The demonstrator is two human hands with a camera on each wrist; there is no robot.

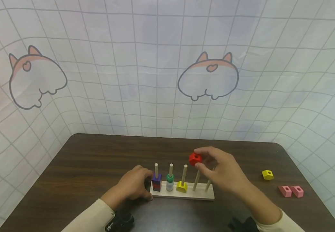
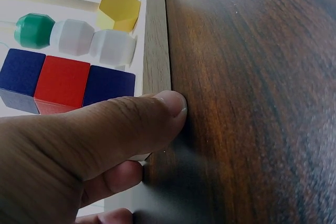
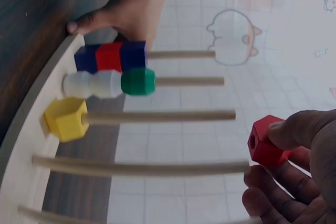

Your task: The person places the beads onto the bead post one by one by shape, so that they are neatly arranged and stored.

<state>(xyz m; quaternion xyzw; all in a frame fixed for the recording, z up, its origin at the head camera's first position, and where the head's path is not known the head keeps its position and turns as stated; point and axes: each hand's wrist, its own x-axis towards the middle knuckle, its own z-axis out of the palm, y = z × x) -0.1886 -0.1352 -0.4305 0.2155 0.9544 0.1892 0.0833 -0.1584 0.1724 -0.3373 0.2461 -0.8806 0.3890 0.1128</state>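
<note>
My right hand [image 1: 224, 167] pinches a red angular block [image 1: 195, 158] with a hole through it, above the rack's right half. In the right wrist view this red block [image 3: 266, 141] is near the pegs' tips, off any peg. My left hand [image 1: 134, 183] grips the left end of the wooden peg rack [image 1: 185, 195], thumb along its front edge [image 2: 157, 51]. On the first peg sit blue, red and blue cubes [image 2: 63, 80]. The second carries two white beads [image 2: 76, 38] under a green bead [image 2: 34, 31]. A yellow angular block [image 3: 66, 119] sits at the third peg's base. Two pegs are bare.
A yellow block [image 1: 267, 175] lies on the dark wooden table [image 1: 98, 158] to the right. Nearer me are two pink blocks [image 1: 285, 191] side by side. A white gridded cloth [image 1: 156, 96] hangs behind the table. Black devices sit at both wrists.
</note>
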